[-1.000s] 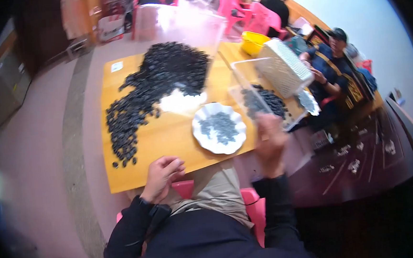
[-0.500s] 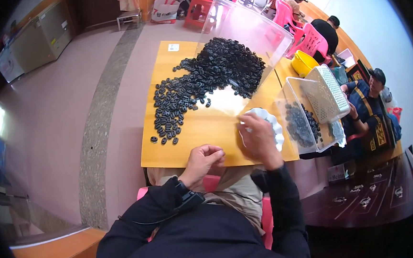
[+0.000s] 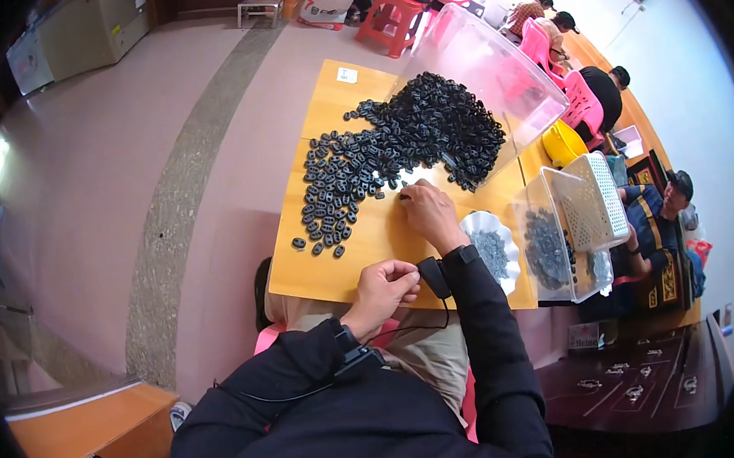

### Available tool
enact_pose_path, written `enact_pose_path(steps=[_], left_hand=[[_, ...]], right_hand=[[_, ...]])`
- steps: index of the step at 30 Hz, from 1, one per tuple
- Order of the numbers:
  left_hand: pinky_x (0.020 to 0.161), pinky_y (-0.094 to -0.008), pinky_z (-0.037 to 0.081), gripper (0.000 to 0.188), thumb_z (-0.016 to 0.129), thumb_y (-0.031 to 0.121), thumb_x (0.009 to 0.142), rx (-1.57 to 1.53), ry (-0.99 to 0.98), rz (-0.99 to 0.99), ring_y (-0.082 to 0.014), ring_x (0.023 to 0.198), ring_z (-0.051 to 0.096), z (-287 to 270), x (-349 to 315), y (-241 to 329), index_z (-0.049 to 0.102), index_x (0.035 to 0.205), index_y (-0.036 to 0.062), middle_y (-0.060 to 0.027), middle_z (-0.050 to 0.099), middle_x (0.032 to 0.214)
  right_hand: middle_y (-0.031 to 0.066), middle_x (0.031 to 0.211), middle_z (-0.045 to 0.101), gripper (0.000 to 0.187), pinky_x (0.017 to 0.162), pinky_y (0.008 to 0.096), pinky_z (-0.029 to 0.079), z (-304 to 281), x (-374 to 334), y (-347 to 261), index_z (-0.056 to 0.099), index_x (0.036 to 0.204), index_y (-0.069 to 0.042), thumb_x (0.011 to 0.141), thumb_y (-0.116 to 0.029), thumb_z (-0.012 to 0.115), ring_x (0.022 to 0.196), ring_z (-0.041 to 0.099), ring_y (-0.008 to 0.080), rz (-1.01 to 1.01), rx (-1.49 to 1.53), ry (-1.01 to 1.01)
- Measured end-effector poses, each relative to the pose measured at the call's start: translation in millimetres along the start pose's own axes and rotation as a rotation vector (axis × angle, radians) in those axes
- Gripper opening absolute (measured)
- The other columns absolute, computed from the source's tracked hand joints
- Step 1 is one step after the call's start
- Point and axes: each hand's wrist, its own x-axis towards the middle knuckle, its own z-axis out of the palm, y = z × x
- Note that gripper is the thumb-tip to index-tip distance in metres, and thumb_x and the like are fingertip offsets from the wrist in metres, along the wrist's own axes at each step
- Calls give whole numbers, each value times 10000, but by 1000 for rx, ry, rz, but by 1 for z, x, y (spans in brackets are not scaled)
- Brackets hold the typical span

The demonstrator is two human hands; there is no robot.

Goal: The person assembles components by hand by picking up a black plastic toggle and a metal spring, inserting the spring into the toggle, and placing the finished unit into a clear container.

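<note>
A large heap of small black parts (image 3: 404,145) covers the far half of a yellow wooden table (image 3: 352,255). My right hand (image 3: 428,212) reaches forward to the near edge of the heap, fingertips pinched on a black part. My left hand (image 3: 384,286) rests curled at the table's near edge; what it holds is hidden. A white scalloped plate (image 3: 493,252) with small dark pieces lies just right of my right wrist.
A clear plastic bin (image 3: 492,63) lies tipped at the heap's far side. A second clear bin (image 3: 556,250) with dark parts and a white mesh basket (image 3: 595,200) stand at the right. People sit at the right by pink chairs (image 3: 566,87). A yellow bowl (image 3: 563,143) sits beyond.
My right hand has moved from over the white plate forward to the edge of the black heap. My left hand has stayed at the table's near edge. The view has tilted leftward.
</note>
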Motion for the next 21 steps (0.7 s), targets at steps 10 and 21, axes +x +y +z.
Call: enact_pose_path(steps=[10,21], left_hand=[[671,-229,542,174,614,93,914,-44,100,111,-95,759,620,-5,4,12,591,1062,4,-31,634,867],[700,-243,557,120,600,113,930,-16,8,134,-133,749,667,0,-2,10,608,984,6,-63,668,880]], right_hand=[[186,820,649,163,662,417,501,-12,-43,-7,656,869,1,848,-137,573,737,635,361,-42,283,39],[94,882,675,251,743,258,527,-9,-125,-26,601,1136,47,887,9,593,815,639,129,-62,847,134]])
